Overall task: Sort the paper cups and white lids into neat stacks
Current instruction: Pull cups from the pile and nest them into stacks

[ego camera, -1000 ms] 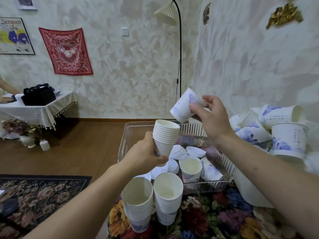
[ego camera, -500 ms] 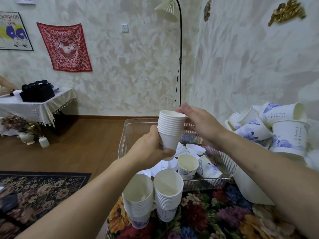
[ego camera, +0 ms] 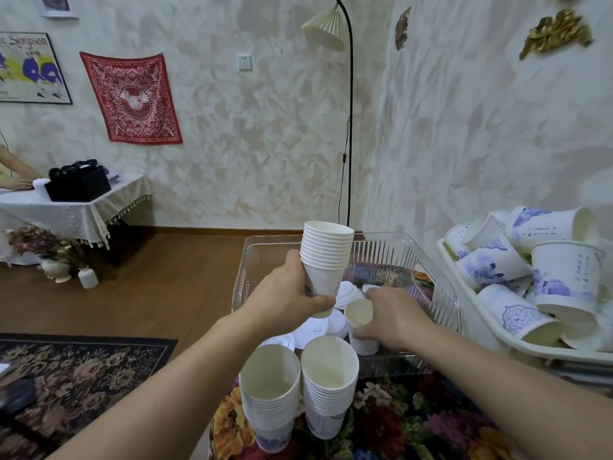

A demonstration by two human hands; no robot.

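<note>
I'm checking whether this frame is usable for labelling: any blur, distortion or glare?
Head view: wide-angle bending bows the lamp pole and stretches the forearms; the gold ornament is smeared; the tray shows only faint reflections; the stack in the left hand is sharp; lighting soft and even.

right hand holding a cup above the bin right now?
No, the right hand is down inside the clear bin, reaching around a loose cup there.

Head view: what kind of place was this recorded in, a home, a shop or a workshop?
Most likely a lived-in room at home, not a workplace. A floor lamp stands by textured walls hung with a red patterned cloth, and a floral rug lies on the wood floor. The cups are sorted on a flowered tablecloth.
</note>
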